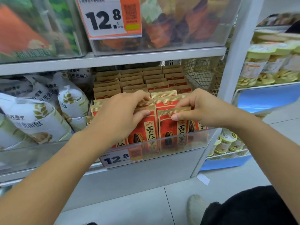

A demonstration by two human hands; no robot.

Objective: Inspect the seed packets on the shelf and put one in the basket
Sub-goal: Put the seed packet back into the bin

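Reaching into the shelf (113, 62) bin, both hands work the seed packets (149, 129); left hand (120, 114) grip pinches the top edge of a red-and-kraft packet, thumb on its front, fingers curled behind; right hand (196, 108) grip pinches the neighbouring front packet (172, 125) at its top seam; packets stand upright in rows behind a clear front lip; price tag (121, 157) reading 12.8 clipped to that lip; white bread bags (32, 114) just left; no basket in view.
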